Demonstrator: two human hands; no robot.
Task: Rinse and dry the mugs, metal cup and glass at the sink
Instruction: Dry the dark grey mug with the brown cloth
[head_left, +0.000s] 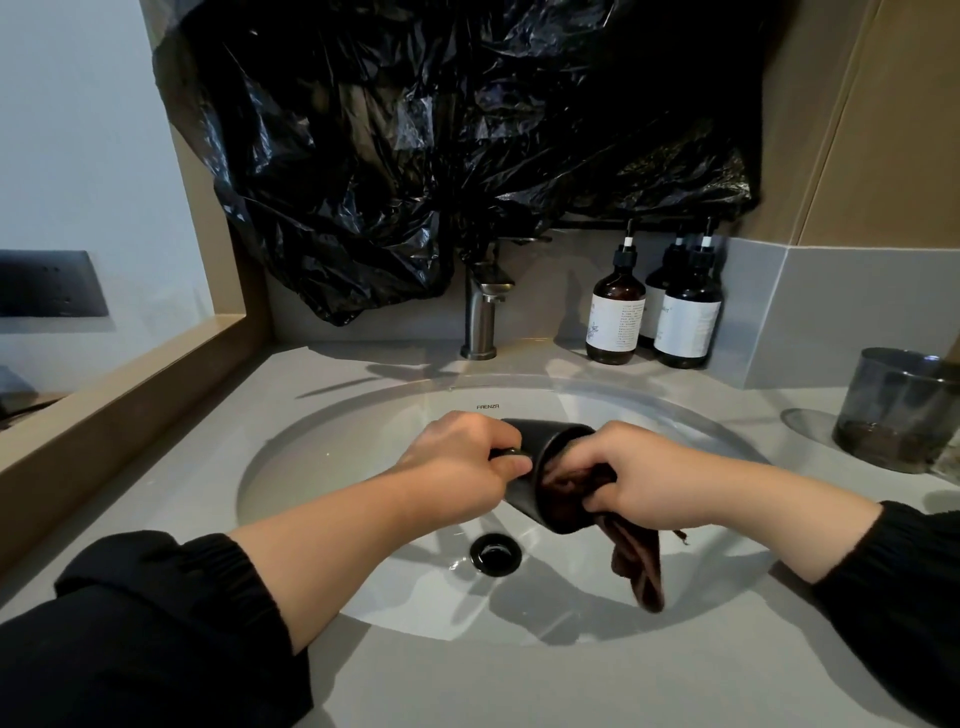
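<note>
Hands are meeting over the sink now. The left hand is gripping the dark mug by its handle, fingers curled round it, and tipping it sideways above the basin. The right hand is pinching a brown cloth and stuffing it into the mug's mouth, with the tail dangling near the drain. No water is showing at the faucet, so this mug is looking rinsed and mid-dry. A smoky glass is waiting on the counter far right, well apart; I can't tell whether it's done. The metal cup and other mugs aren't showing.
</note>
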